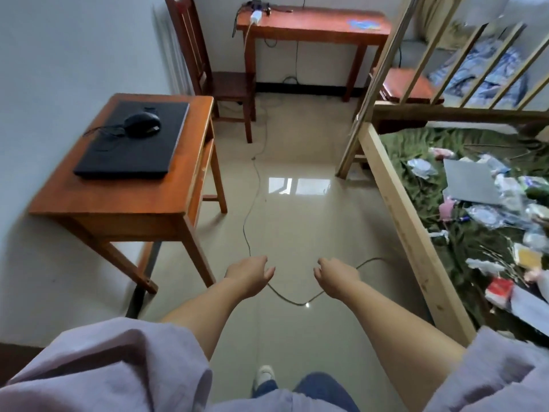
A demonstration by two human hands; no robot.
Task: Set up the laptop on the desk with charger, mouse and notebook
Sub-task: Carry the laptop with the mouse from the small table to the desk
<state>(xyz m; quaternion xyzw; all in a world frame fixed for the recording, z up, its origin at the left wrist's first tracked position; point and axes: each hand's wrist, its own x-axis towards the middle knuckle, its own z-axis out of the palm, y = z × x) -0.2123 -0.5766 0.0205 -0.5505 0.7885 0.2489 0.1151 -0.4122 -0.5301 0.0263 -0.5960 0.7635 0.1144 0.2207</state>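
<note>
A closed black laptop lies on a small wooden desk against the left wall. A black wired mouse rests on the laptop's lid with its cord coiled beside it. A white charger plug sits on a second, longer desk at the far wall, and its thin cable trails down across the tiled floor and loops between my hands. My left hand and my right hand hang over the floor, fingers loosely curled, holding nothing. No notebook can be picked out for certain.
A wooden chair stands between the two desks. On the right is a wooden bed frame with a green cover strewn with wrappers, papers and a grey flat item. A railing runs above it.
</note>
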